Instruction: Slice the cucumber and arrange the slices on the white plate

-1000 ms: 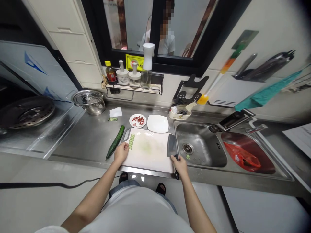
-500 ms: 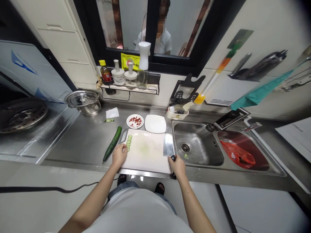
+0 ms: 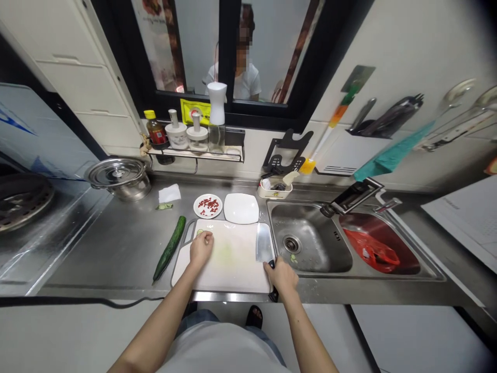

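My left hand (image 3: 201,249) lies over the left part of the white cutting board (image 3: 236,269), its fingers curled in. A thin cucumber slice (image 3: 200,231) peeks out just past it; the rest of the slice row is hidden under the hand, and what the fingers hold cannot be seen. My right hand (image 3: 285,278) is closed round the black handle of a cleaver (image 3: 264,242), whose broad blade rests along the board's right edge. A whole cucumber (image 3: 170,249) lies on the counter left of the board.
Behind the board stand a plate of chopped red pieces (image 3: 207,206) and a white square plate (image 3: 241,208). The double sink (image 3: 314,264) with a red bag (image 3: 373,251) is to the right. A lidded steel pot (image 3: 132,187) stands at left; a person (image 3: 247,80) shows beyond the window.
My left hand has moved up and right over the row of cucumber slices, covering most of it. My right hand keeps hold of the cleaver at the board's right edge. The view has shifted slightly.
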{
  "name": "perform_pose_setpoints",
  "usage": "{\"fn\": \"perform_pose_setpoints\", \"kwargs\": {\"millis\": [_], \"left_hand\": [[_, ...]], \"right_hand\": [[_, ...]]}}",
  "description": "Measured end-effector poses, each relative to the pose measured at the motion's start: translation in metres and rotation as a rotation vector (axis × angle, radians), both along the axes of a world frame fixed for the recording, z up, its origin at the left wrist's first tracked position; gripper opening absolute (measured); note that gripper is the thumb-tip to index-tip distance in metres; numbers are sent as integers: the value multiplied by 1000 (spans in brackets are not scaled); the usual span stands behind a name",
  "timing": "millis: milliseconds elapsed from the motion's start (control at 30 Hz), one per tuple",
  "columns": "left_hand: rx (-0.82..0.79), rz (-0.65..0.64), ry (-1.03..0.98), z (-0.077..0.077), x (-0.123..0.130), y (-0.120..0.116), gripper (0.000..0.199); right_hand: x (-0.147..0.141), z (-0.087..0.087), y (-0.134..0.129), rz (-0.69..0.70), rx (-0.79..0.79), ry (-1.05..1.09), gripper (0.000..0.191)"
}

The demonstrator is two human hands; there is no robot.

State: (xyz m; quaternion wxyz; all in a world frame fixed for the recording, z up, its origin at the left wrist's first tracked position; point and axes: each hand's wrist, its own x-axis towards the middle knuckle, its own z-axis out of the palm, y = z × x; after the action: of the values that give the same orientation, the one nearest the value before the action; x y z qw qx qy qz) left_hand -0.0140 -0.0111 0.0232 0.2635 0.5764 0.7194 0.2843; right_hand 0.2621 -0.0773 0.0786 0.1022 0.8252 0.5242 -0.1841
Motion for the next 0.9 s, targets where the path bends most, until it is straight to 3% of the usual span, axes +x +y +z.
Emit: {"fn": "perform_pose_setpoints", "kwargs": {"millis": [133, 300, 500, 667, 900], "left_hand": [[-70, 5, -58, 4, 22, 32, 27], [-211, 32, -131, 2, 37, 66, 35], [-347, 18, -208, -2, 47, 87, 42], [-366, 18, -209, 1, 54, 97, 39], [-398, -10, -167, 5, 59, 111, 18]], "right_hand": [[7, 8, 31, 116, 185, 26, 46], [10, 11, 89, 170, 255, 96, 39], [6, 1, 142, 111, 177, 169, 35], [3, -8, 167, 59, 133, 176, 32], [0, -22, 183, 33, 107, 226, 31]]}}
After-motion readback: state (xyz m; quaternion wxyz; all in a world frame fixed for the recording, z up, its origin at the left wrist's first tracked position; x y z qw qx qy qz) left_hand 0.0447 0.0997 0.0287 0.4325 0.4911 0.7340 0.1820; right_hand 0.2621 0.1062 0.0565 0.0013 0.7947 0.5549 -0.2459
